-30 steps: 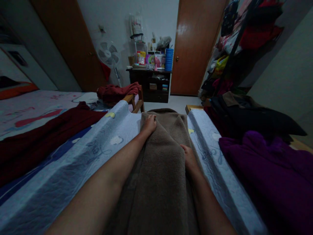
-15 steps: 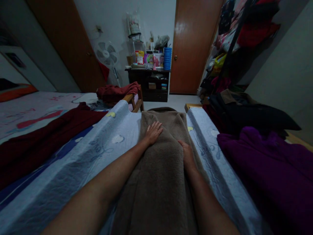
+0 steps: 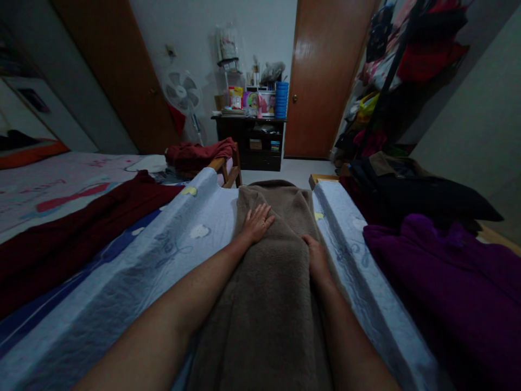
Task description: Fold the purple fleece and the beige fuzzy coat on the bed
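Observation:
A long brown fleece garment (image 3: 272, 304) lies lengthwise in front of me, its sides folded inward and a rounded, collar- or hood-like end farthest away. Flat on its upper left part rests my left hand (image 3: 258, 222), palm down with fingers spread. At the right, my right hand (image 3: 316, 258) has the edge of a folded layer between thumb and fingers; most of these fingers are hidden under or behind the cloth. Beneath the garment is a pale blue-grey patterned cover (image 3: 199, 233) with raised sides.
Dark red clothing (image 3: 101, 222) lies on the left bed. A purple garment (image 3: 439, 271) and a dark folded pile (image 3: 423, 184) sit at the right. Beyond the foot end stand a fan (image 3: 183, 92), a dark cabinet (image 3: 228, 133) and a brown door (image 3: 325, 81).
The view has shifted slightly, so everything appears a little farther right and lower. Both hands keep nearly the same places on the brown garment.

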`<state>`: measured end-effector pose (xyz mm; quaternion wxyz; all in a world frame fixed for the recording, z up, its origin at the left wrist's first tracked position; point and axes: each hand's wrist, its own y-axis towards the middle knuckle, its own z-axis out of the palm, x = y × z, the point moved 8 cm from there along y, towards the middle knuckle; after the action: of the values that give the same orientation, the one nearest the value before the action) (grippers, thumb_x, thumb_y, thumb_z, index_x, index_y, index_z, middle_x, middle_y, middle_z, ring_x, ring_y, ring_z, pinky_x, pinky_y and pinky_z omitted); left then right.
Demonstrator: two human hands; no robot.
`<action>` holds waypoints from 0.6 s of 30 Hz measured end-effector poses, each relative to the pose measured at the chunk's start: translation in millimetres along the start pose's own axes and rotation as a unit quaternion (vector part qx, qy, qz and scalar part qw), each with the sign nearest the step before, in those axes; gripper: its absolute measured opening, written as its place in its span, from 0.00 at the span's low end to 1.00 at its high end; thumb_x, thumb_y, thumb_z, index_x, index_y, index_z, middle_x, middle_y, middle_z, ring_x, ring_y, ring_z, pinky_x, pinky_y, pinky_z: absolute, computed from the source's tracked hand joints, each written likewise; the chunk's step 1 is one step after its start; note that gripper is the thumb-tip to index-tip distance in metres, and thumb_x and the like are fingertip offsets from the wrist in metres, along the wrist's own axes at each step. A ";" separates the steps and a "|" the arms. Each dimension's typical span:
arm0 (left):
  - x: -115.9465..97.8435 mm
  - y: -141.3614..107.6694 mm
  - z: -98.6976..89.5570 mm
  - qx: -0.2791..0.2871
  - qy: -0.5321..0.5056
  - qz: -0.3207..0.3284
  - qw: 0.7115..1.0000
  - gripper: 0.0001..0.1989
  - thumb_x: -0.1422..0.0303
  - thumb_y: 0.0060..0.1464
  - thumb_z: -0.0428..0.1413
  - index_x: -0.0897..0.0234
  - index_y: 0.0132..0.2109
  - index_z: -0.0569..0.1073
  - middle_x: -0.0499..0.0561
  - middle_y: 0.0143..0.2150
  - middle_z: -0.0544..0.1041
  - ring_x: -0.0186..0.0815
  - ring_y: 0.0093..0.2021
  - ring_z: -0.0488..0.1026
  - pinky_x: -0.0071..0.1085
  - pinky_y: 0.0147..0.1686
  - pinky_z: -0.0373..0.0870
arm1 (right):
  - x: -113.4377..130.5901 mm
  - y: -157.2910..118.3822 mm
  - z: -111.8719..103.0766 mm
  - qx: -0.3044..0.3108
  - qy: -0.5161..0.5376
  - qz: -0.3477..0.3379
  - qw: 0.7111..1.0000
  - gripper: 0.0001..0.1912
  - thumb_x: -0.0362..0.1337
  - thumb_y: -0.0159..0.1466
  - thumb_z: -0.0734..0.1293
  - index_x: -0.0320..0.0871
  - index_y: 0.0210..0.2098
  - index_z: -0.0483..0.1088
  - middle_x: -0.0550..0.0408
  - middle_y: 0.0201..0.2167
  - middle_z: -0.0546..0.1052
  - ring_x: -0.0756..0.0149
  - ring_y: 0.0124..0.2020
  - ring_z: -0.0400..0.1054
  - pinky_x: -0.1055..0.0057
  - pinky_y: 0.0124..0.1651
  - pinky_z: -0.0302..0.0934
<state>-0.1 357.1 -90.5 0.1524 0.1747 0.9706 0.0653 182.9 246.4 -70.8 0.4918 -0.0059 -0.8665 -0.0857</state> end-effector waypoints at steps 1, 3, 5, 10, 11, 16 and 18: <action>-1.3 -1.2 -2.3 -0.009 0.004 0.000 1.000 0.28 0.56 0.68 0.34 0.61 0.69 0.52 0.53 0.72 0.51 0.39 0.72 0.44 0.46 0.68 0.40 | 0.3 0.2 -0.1 0.008 0.004 -0.001 1.000 0.16 0.40 0.54 0.61 0.41 0.36 0.76 0.52 0.33 0.80 0.58 0.38 0.72 0.69 0.40 0.61; -4.6 -4.1 -8.2 -0.028 0.014 -0.001 1.000 0.27 0.58 0.68 0.35 0.61 0.68 0.54 0.53 0.71 0.54 0.39 0.71 0.47 0.45 0.68 0.40 | 1.5 -0.4 -1.3 0.019 0.016 0.004 1.000 0.16 0.41 0.53 0.62 0.41 0.36 0.76 0.52 0.33 0.80 0.58 0.37 0.72 0.69 0.40 0.61; -8.7 -8.3 -13.7 -0.035 0.022 -0.006 0.999 0.26 0.60 0.68 0.36 0.61 0.68 0.56 0.54 0.70 0.57 0.38 0.70 0.49 0.44 0.68 0.40 | 2.5 -1.9 -2.7 0.029 0.034 0.016 0.999 0.16 0.41 0.54 0.63 0.41 0.37 0.77 0.54 0.31 0.80 0.58 0.37 0.72 0.69 0.38 0.61; -24.5 -32.2 -11.7 0.055 0.014 -0.037 0.998 0.31 0.54 0.66 0.37 0.69 0.68 0.54 0.63 0.70 0.53 0.47 0.71 0.48 0.45 0.65 0.49 | -5.4 -2.7 -2.3 0.055 0.124 0.052 0.989 0.15 0.41 0.50 0.66 0.40 0.35 0.76 0.55 0.28 0.79 0.61 0.33 0.72 0.70 0.36 0.62; -29.5 -39.9 -9.4 0.076 0.011 -0.040 0.996 0.33 0.52 0.66 0.38 0.70 0.68 0.53 0.65 0.71 0.52 0.49 0.71 0.47 0.46 0.65 0.49 | -10.5 -2.0 -2.8 0.054 0.156 0.069 0.984 0.15 0.40 0.49 0.67 0.40 0.35 0.75 0.55 0.28 0.78 0.62 0.31 0.71 0.70 0.35 0.63; -54.5 -72.2 -10.7 0.029 0.027 -0.024 0.999 0.34 0.53 0.65 0.42 0.71 0.69 0.50 0.67 0.72 0.47 0.51 0.71 0.42 0.47 0.66 0.47 | -18.4 1.7 -35.3 -0.103 0.182 0.094 0.973 0.16 0.37 0.51 0.61 0.41 0.37 0.72 0.55 0.28 0.77 0.67 0.23 0.67 0.69 0.31 0.64; -59.2 -78.4 -12.5 -0.004 0.033 -0.019 0.999 0.33 0.55 0.65 0.44 0.70 0.69 0.51 0.66 0.72 0.48 0.50 0.71 0.42 0.47 0.66 0.47 | 7.1 -0.3 -48.4 -0.166 0.104 0.005 0.981 0.16 0.36 0.53 0.58 0.41 0.38 0.72 0.51 0.33 0.78 0.62 0.33 0.71 0.64 0.42 0.67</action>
<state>23.7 262.0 -76.6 0.1220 0.1533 0.9779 0.0725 220.3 238.1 -40.6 0.5719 -0.0834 -0.7841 -0.2261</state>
